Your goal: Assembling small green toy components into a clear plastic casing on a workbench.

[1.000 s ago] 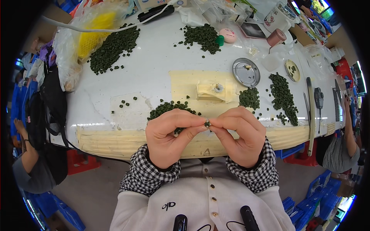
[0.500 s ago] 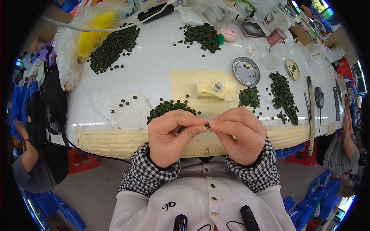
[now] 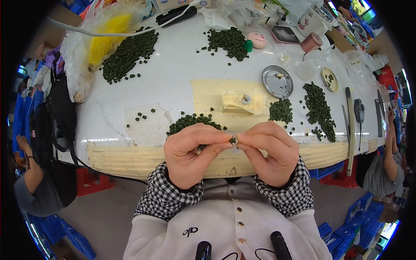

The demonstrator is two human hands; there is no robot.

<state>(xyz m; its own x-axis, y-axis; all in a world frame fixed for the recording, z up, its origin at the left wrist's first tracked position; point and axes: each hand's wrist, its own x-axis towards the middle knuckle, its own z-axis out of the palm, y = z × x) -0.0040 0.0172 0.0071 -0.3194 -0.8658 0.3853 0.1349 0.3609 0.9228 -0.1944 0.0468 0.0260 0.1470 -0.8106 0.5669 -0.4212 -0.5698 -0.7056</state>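
My left hand and right hand meet fingertip to fingertip just off the near edge of the white table. Both pinch one small dark green piece between thumbs and forefingers, other fingers curled in. The piece sits right between the two hands, over the taped near edge.

Just behind my left hand, a pile of green pieces lies near that edge. A smaller pile sits behind my right hand, with a long scatter toward the right edge. A cream block with a metal stud rests on a tan sheet mid-table. A round metal lid sits beyond it. Two more green heaps lie at the far side, one far left, one far centre.
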